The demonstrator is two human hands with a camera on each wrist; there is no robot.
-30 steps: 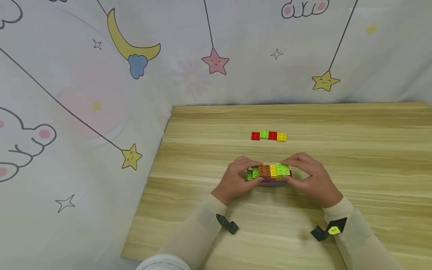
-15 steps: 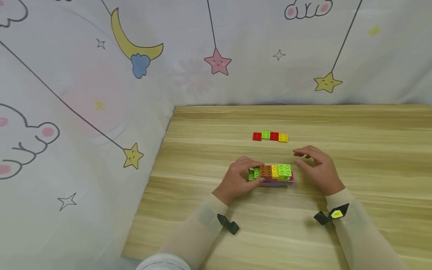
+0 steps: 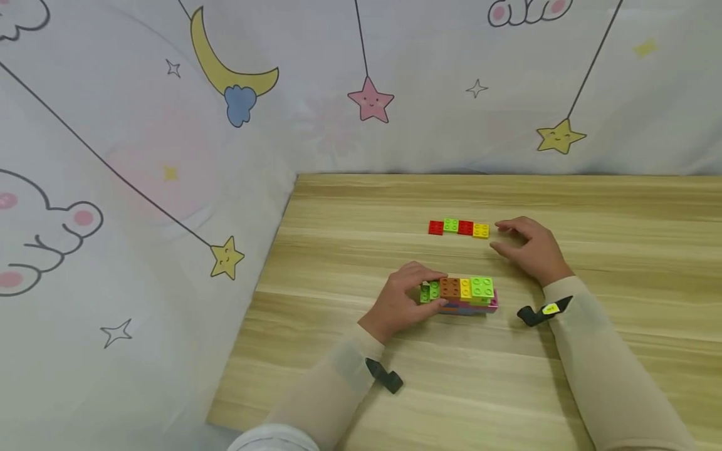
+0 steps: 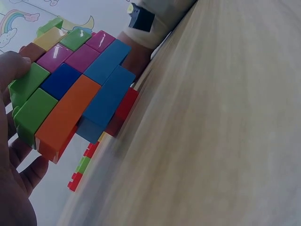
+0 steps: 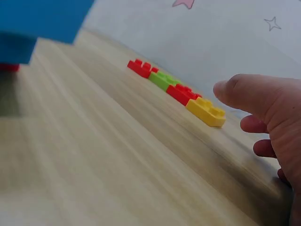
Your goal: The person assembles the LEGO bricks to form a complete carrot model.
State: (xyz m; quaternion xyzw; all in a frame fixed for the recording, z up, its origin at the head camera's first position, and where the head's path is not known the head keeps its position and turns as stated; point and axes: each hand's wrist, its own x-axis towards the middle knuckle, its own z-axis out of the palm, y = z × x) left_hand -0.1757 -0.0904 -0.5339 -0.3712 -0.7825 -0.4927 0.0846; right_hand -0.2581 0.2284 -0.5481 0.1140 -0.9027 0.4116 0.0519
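Observation:
A wall of building blocks (image 4: pixel 70 92) in several colours stands on the table, with blue, orange, green, pink and brown courses. My left hand (image 3: pixel 402 302) grips its left end, thumb on the near side and fingers behind. On top at the right end sits a light green block (image 3: pixel 482 287), beside a narrow yellow one. My right hand (image 3: pixel 531 250) holds nothing; its thumb and fingers are spread apart, just right of a yellow block (image 5: pixel 206 112). That block ends a row that also has a red block (image 5: pixel 183 94), a light green block (image 5: pixel 163 80) and another red block (image 5: pixel 142 68).
The wooden table (image 3: pixel 350 250) has its left edge beside a white cloth backdrop (image 3: pixel 141 250) printed with stars and a moon. The same backdrop hangs behind the far edge. Each wrist wears a small black mount.
My right hand has let go of the wall's right end and moved away to the right, then forward beside the yellow block. My left hand keeps its grip on the wall.

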